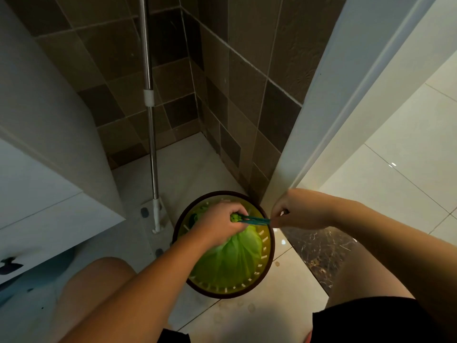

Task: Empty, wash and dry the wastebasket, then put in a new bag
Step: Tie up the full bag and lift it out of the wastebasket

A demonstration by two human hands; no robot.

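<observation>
Tiled bathroom corner: brown wall tiles (pixel 118 50), pale glossy floor (pixel 291 273), dark marble threshold (pixel 319 246) at white door frame (pixel 329 115). White cabinet (pixel 44 154) on left, mop (pixel 151 134) leaning in corner. Round slotted wastebasket (pixel 265 253) on floor against door frame, between bare knees. Green bag (pixel 235 258) inside, neck gathered. Left hand (pixel 218 225) fisted round the bunched neck. Right hand (pixel 296 211) pinching teal drawstring (pixel 257 220), stretched taut between hands.
</observation>
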